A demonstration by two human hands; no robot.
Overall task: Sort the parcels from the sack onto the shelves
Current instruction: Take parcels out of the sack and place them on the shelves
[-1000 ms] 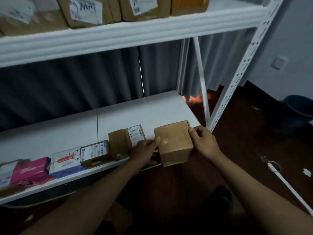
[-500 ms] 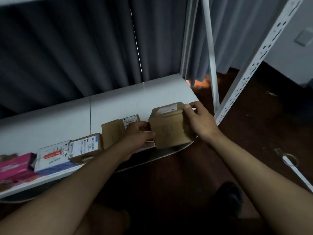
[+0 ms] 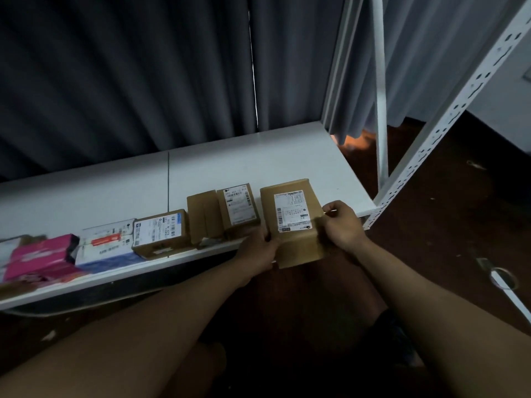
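Observation:
A brown cardboard parcel (image 3: 293, 222) with a white label on top sits at the front edge of the low white shelf (image 3: 258, 162), its near end overhanging. My left hand (image 3: 258, 251) grips its left near corner. On the parcel's right side my right hand (image 3: 343, 225) holds it with curled fingers. To its left a row of parcels lines the shelf front: a labelled brown box (image 3: 238, 209), a plain brown box (image 3: 202, 216), another labelled brown box (image 3: 161, 232), a white and red box (image 3: 107, 244) and a pink pack (image 3: 43, 257). No sack is in view.
A dark grey curtain (image 3: 143, 76) hangs behind the shelf. White perforated uprights (image 3: 448, 116) stand at the shelf's right end. The floor (image 3: 459, 225) is dark, with a white strap (image 3: 508, 291) lying at the right. The back half of the shelf is bare.
The brown parcel has been turned so its label faces up and set down on the shelf edge beside the row. My view has tilted lower; the upper shelf has left the frame.

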